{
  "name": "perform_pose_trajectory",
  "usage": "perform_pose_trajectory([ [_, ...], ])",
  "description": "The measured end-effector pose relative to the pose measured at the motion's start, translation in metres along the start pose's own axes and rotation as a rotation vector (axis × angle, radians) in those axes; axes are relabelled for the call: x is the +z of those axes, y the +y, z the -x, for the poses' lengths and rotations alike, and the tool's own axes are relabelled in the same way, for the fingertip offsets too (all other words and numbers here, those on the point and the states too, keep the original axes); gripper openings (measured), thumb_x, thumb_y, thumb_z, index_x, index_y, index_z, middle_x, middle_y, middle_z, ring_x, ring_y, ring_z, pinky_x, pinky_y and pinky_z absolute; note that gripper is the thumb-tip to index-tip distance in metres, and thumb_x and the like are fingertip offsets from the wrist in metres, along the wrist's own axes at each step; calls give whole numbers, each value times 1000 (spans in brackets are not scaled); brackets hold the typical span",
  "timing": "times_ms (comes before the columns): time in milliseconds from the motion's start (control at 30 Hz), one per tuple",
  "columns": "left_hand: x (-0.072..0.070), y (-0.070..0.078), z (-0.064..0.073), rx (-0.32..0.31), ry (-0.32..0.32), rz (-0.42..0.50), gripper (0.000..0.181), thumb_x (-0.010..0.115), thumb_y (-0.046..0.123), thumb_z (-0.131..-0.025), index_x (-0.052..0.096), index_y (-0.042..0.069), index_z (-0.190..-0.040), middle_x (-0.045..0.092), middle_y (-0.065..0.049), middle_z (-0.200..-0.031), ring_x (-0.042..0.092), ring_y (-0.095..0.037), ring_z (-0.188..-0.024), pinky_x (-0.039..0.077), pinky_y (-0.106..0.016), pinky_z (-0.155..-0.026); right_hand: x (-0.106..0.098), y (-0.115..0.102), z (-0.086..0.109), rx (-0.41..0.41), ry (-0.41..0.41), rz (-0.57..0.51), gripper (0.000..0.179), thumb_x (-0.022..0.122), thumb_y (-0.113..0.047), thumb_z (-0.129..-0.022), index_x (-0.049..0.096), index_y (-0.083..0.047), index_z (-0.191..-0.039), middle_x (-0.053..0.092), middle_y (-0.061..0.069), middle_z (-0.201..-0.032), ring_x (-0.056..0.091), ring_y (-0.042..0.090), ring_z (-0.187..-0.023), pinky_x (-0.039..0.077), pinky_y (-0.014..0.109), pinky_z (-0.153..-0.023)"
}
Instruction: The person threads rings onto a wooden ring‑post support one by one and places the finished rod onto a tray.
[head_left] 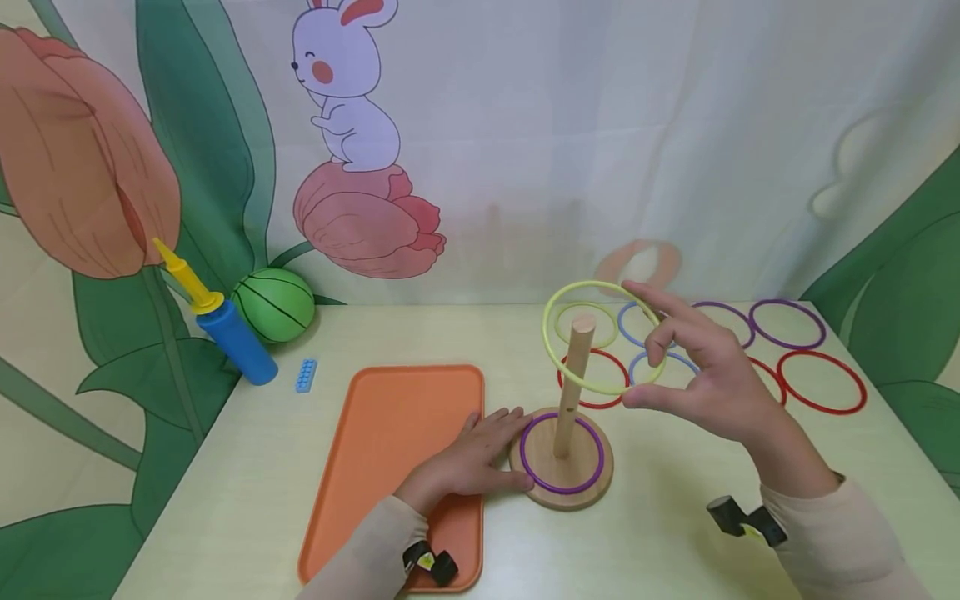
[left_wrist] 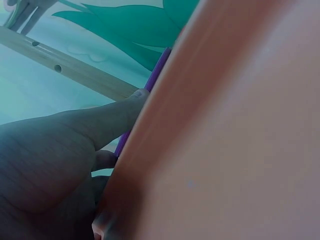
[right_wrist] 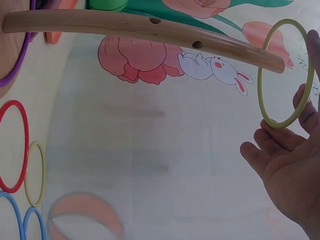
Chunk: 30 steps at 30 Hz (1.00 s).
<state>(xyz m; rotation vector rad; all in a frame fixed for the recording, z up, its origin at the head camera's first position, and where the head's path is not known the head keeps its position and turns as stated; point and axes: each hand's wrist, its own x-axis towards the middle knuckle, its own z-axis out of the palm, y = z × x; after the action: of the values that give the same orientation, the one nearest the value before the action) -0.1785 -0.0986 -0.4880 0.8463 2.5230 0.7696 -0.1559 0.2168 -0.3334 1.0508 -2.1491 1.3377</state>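
A round wooden base (head_left: pixel 573 502) with an upright wooden peg (head_left: pixel 580 346) stands in the middle of the table. Round the foot of the peg lies a purple ring (head_left: pixel 602 458). My right hand (head_left: pixel 708 379) pinches a yellow-green ring (head_left: pixel 545 329) by its right side at the height of the peg top. In the right wrist view the peg's tip shows within the opening of that ring (right_wrist: pixel 260 90). My left hand (head_left: pixel 480 454) lies flat beside the base, fingers stretched to its left edge, thumb tip right by the purple ring.
An orange tray (head_left: pixel 416 396) lies left, partly under my left forearm. Red (head_left: pixel 862 383), blue, purple and yellow-green rings lie in rows at the back right. A blue and yellow pump (head_left: pixel 236 342), green ball (head_left: pixel 273 304) and small blue brick (head_left: pixel 306 376) are back left.
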Motion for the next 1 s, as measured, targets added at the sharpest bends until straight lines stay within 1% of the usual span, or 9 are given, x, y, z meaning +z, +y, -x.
perform_pose_trajectory([
  [133,0,0,0,1,1,7,92,71,58,-95,30,19,-168,23,-4,-175,12,-25,-163,-3,-56,-129,3,3,5,9,-4,17,53,100,3,-57,57,-17,-81,54,15,-156,48,19,-148,41,23,-113],
  [333,1,-1,0,13,8,15,90,72,56,-96,32,20,-168,24,-7,-174,14,-27,-162,-3,-56,-129,7,9,16,10,-11,49,51,102,-5,-58,60,-22,-82,55,15,-155,49,17,-146,39,25,-117],
  [467,1,-1,0,13,12,5,89,71,56,-96,33,20,-168,25,-7,-174,14,-26,-162,-3,-55,-129,10,13,24,34,-22,61,54,102,-3,-56,60,-23,-81,57,14,-154,50,15,-145,39,25,-118],
  [700,1,0,-1,11,12,-8,89,71,57,-96,32,20,-168,26,-8,-174,15,-26,-162,-2,-56,-129,17,21,40,90,-38,78,54,101,-2,-57,59,-25,-81,56,13,-154,50,10,-143,39,22,-116],
  [867,1,1,-1,3,17,26,88,72,56,-95,34,24,-167,26,-9,-173,15,-28,-162,-3,-56,-129,22,24,48,129,-51,76,52,101,-4,-61,59,-25,-82,57,10,-155,49,10,-144,37,21,-116],
  [1000,0,1,-1,1,20,11,89,73,56,-95,33,23,-167,27,-7,-173,15,-26,-162,-3,-56,-129,25,25,52,142,-62,59,51,101,-5,-62,59,-25,-82,56,10,-155,49,12,-145,36,20,-116],
])
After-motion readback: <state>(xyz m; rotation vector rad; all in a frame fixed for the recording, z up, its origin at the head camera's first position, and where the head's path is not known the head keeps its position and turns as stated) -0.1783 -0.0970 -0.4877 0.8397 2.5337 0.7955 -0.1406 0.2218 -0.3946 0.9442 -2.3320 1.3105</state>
